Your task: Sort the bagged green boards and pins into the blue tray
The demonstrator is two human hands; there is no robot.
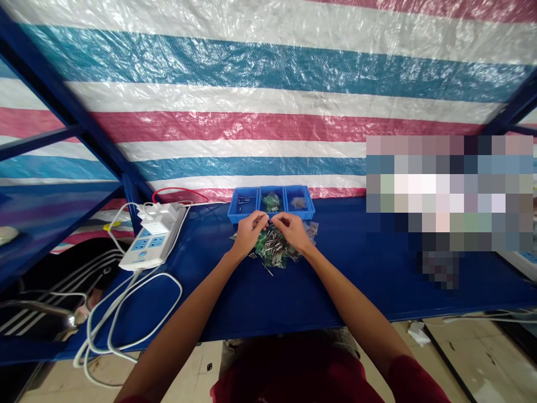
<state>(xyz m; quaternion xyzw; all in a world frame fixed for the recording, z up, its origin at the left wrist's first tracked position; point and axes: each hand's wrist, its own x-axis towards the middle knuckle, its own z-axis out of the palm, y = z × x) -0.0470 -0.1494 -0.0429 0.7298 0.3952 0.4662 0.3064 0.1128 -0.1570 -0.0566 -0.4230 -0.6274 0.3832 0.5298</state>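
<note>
My left hand point(248, 233) and my right hand point(294, 230) meet fingertip to fingertip, thumbs and forefingers pinched. Whatever small thing lies between them is too tiny to make out. Just below and between my hands spreads a pile of metal screws point(274, 244), mixed with green plastic packets point(260, 242) and clear packets point(311, 230). Right behind my fingers stand three joined blue bins. A few screws lie in the left bin point(233, 210), greenish packets point(271, 201) fill part of the middle one, and the right bin holds pale packets point(298, 202).
A white power strip point(145, 253) with plugged-in adapters sits at the left, its white cable point(181, 291) looping over the blue table point(268, 313). Blue frame posts point(90, 140) and a striped tarp point(251, 101) stand behind. The right side is pixelated.
</note>
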